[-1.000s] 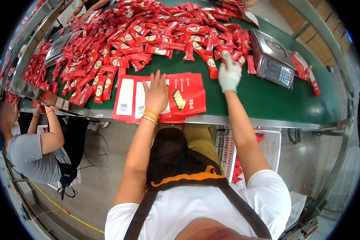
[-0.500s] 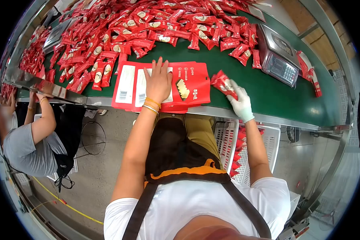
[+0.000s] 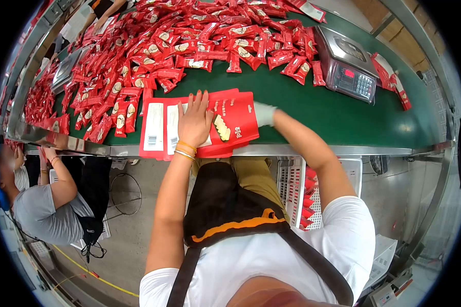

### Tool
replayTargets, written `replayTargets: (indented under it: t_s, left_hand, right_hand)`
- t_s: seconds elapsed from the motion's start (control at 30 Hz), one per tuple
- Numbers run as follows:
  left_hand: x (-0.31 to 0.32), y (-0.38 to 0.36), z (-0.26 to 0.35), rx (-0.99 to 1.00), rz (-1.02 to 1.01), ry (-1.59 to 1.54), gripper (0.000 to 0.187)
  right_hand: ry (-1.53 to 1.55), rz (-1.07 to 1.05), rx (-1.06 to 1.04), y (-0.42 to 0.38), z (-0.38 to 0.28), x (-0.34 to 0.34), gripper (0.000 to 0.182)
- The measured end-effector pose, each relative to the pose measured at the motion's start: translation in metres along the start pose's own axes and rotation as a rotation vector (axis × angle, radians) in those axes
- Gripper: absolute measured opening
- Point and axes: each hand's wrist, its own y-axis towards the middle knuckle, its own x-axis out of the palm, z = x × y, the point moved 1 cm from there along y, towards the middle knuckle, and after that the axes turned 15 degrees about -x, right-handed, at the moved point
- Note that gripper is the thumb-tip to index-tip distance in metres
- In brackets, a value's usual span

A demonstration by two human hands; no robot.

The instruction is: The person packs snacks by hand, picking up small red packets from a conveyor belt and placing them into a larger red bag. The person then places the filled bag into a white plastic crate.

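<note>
My left hand (image 3: pixel 193 123) is bare and lies flat, fingers stretched out, on a stack of red printed pouches (image 3: pixel 241 123) at the near edge of the green table. White label panels and a picture of pale food pieces show on the pouches. My right hand (image 3: pixel 265 114), in a white glove, is at the right end of the top pouch; its fingers are hidden behind the pouch edge. Beyond the stack lies a large heap of small red wrapped snack packets (image 3: pixel 194 62).
A digital scale (image 3: pixel 351 77) with a lit display stands at the right, with red packaging (image 3: pixel 392 79) beside it. A white crate (image 3: pixel 292 189) holding red packets is below the table edge. Another person (image 3: pixel 54 207) works at the left, near a second scale (image 3: pixel 64 74).
My right hand has moved left from the bare green surface to the pouch's right end. The red packets it held are out of sight. My left hand stays flat on the stack.
</note>
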Motion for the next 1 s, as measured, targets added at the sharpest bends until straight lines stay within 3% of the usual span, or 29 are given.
replayTargets:
  t_s: [0.07,0.1,0.13,0.17,0.2,0.27,0.33,0.4,0.47,0.63,0.67,0.73,0.8,0.87,0.93,1.0]
  left_hand:
    - [-0.002,0.000,0.003,0.004,-0.041,0.080,0.056]
    - [-0.001,0.001,0.004,0.002,-0.036,0.081,0.055]
    - [-0.001,0.001,0.005,0.008,-0.045,0.080,0.055]
    - [-0.002,0.001,0.007,0.000,-0.065,0.102,0.055]
    - [-0.003,0.001,0.008,-0.010,-0.078,0.126,0.055]
    - [-0.001,0.001,0.008,-0.015,-0.086,0.123,0.055]
    - [-0.003,0.004,0.004,-0.028,-0.092,0.120,0.055]
    - [0.001,0.003,0.004,-0.033,-0.113,0.123,0.055]
    - [0.001,0.004,0.005,-0.041,-0.122,0.097,0.054]
    - [0.001,0.004,0.006,-0.056,-0.150,0.152,0.053]
    - [0.000,0.004,0.006,-0.054,-0.144,0.153,0.052]
    - [-0.001,0.005,0.008,-0.057,-0.142,0.130,0.052]
    - [0.001,0.004,0.005,-0.046,-0.136,0.095,0.055]
    - [0.002,0.005,0.004,-0.049,-0.138,0.095,0.055]
    - [0.001,0.005,0.006,-0.058,-0.141,0.092,0.055]
    - [0.000,0.005,0.005,-0.061,-0.160,0.095,0.054]
  right_hand:
    - [-0.119,0.162,0.589,-0.005,-0.021,-0.060,0.029]
    - [-0.712,0.276,0.206,-0.030,0.030,-0.088,0.024]
    - [-0.806,0.735,0.530,-0.034,0.033,-0.106,0.031]
    - [-1.046,0.739,0.842,-0.036,0.030,-0.128,0.050]
    - [-0.998,0.840,0.989,-0.040,0.034,-0.136,0.061]
    - [-0.967,0.763,1.165,-0.061,0.075,-0.131,0.070]
    - [-0.955,0.682,1.086,-0.065,0.088,-0.129,0.070]
    - [-1.005,0.590,0.789,-0.082,0.088,-0.114,0.066]
    - [-0.912,0.529,0.606,-0.098,0.046,-0.087,0.058]
    - [-1.026,0.304,0.412,-0.137,-0.012,-0.041,0.049]
    - [-1.026,0.310,0.417,-0.139,-0.014,-0.039,0.049]
    - [-1.007,0.753,0.481,-0.132,-0.026,-0.049,0.047]
    - [-1.032,1.037,0.731,-0.123,-0.027,-0.074,0.044]
    - [-0.982,0.983,1.022,-0.116,-0.008,-0.095,0.051]
    - [-0.901,0.768,1.226,-0.105,0.016,-0.100,0.059]
    - [-0.924,0.724,1.260,-0.098,0.024,-0.100,0.059]
